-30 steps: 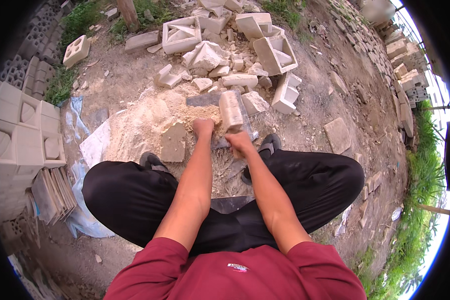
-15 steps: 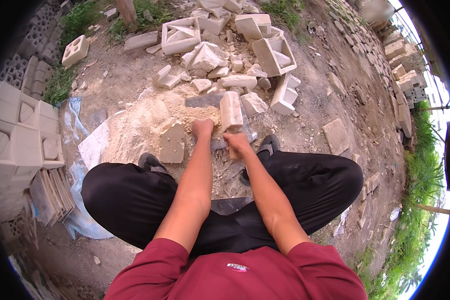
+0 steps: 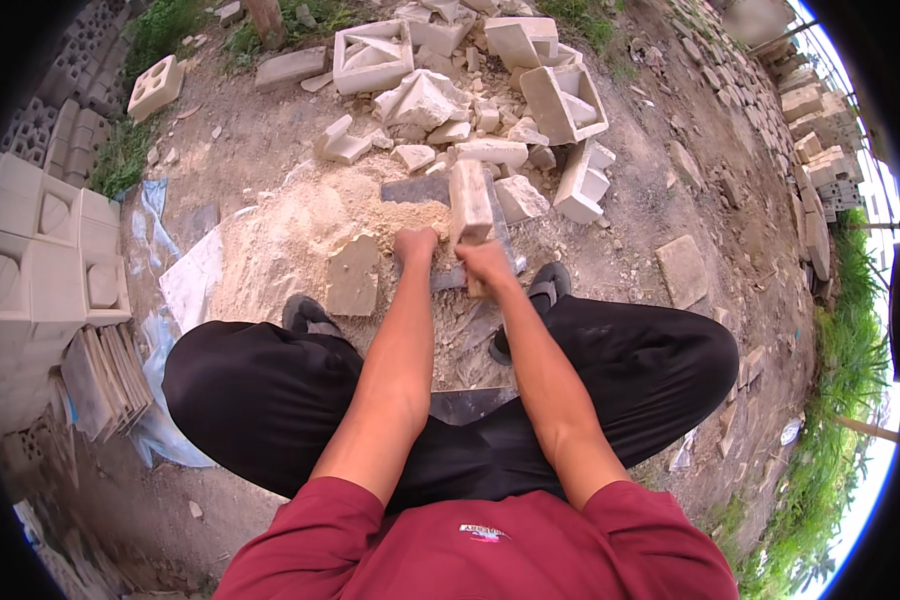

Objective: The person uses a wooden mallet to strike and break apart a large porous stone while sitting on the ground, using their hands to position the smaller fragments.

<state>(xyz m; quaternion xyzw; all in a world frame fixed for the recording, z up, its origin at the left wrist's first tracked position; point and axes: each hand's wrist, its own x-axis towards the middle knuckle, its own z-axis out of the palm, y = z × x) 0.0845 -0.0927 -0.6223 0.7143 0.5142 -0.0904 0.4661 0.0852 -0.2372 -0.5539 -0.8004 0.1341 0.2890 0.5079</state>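
Note:
My right hand (image 3: 485,262) is closed round the short handle of a blocky wooden mallet (image 3: 470,205). The mallet's pale head points away from me, over a dark flat slab (image 3: 415,190) on the ground. Close by on the left, my left hand (image 3: 415,243) is curled into a fist at the edge of some pale crumbled material (image 3: 410,217). Whatever its fingers hold is hidden. A flat tan piece of block (image 3: 354,275) stands beside my left wrist, against a heap of pale powder (image 3: 275,245).
Broken pale blocks and chunks (image 3: 425,105) are piled beyond my hands. Stacked hollow blocks (image 3: 45,245) and leaning thin slabs (image 3: 107,380) stand at the left, near blue plastic sheeting (image 3: 160,375). A flat stone (image 3: 681,270) lies at the right, with grass (image 3: 840,400) farther out.
The whole view has shifted slightly, so things sit a little higher and farther right. Both hands and the mallet keep nearly the same place over the slab.

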